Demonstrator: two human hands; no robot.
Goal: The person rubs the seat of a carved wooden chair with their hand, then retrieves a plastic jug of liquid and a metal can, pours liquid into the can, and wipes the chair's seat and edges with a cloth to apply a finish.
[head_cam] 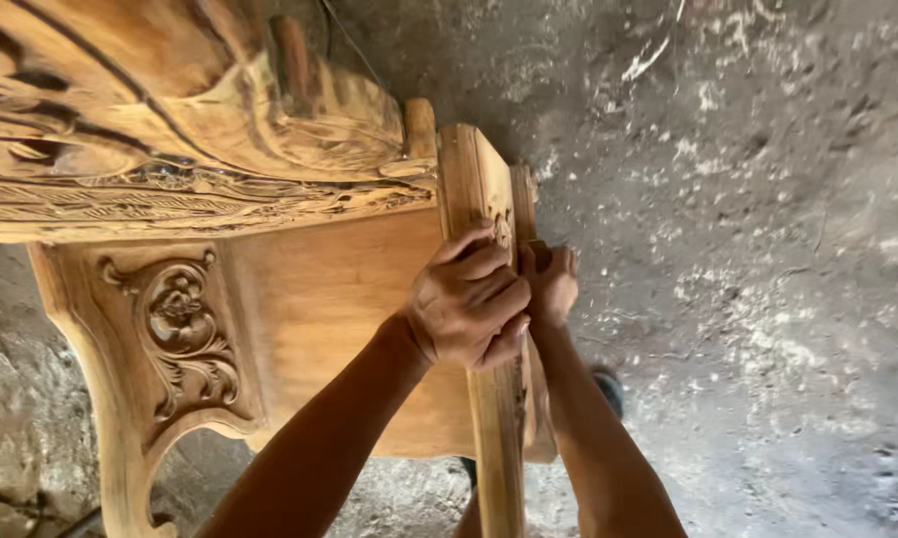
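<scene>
At the corner of a carved wooden cabinet (319, 299), both hands meet on its upright leg (489, 329). The left hand (469, 304) wraps the leg with fingers (489, 269) curled tight around its edge; the right hand (551, 284) presses the far side, and I cannot tell what its fingers hold. The grip looks cramped — a slip could scrape knuckles on the carving or mar the raw wood. The dusty floor (748, 249), littered with pale shavings, could give poor footing, and the carved top (170, 110) crowds in overhead.
</scene>
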